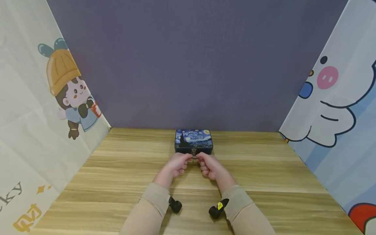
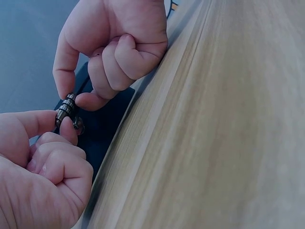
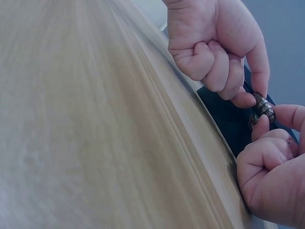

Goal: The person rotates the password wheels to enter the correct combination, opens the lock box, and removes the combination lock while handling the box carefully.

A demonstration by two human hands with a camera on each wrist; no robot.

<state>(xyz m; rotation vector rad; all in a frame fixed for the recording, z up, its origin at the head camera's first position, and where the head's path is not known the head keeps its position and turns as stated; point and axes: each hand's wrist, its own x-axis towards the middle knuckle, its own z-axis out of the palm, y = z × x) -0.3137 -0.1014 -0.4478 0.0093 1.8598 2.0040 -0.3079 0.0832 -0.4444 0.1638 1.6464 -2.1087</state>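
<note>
A small rectangular tin box (image 1: 194,139), its lid printed with a swirling blue night-sky painting, stands near the back of the table. At its front clasp (image 1: 194,151) is a small metal combination lock (image 2: 65,109) with ridged dials. My left hand (image 1: 178,163) pinches one end of the lock between thumb and index finger, other fingers curled in. From the opposite side my right hand (image 1: 210,165) pinches the other end the same way. Both wrist views show the lock (image 3: 264,108) between the two pairs of fingertips, partly covered by them.
The wood-grain table (image 1: 132,163) runs up to a plain grey-purple panel (image 1: 191,65) right behind the box. Printed cartoon panels stand on the left (image 1: 20,98) and right (image 1: 352,130). A black wrist device (image 1: 175,205) is on each sleeve.
</note>
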